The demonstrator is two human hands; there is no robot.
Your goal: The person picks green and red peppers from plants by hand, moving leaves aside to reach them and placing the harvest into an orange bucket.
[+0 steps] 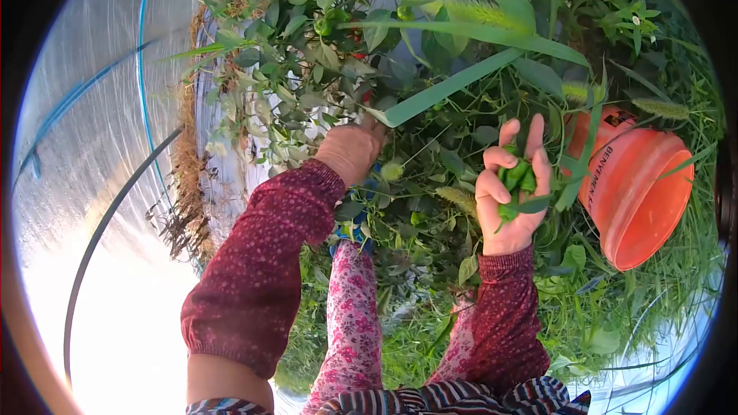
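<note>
In the head view my right hand (501,223) is cupped palm up, with some fingers curled around several small green peppers (516,177) and others pointing up. My left hand (352,152) reaches in among the leafy pepper plants (307,54), its back towards me. Leaves and shade hide its fingertips, so whatever it touches cannot be made out. A bit of red (367,98) shows just above those fingers. Another green pepper (324,27) hangs on the plant further up.
An orange bucket (626,177) lies tipped on its side to the right, in the grass. Long grass blades (461,84) cross above my hands. Translucent plastic sheeting (84,154) with a blue cord and dark hoop stands at left. My leg in flowered cloth (355,315) is below.
</note>
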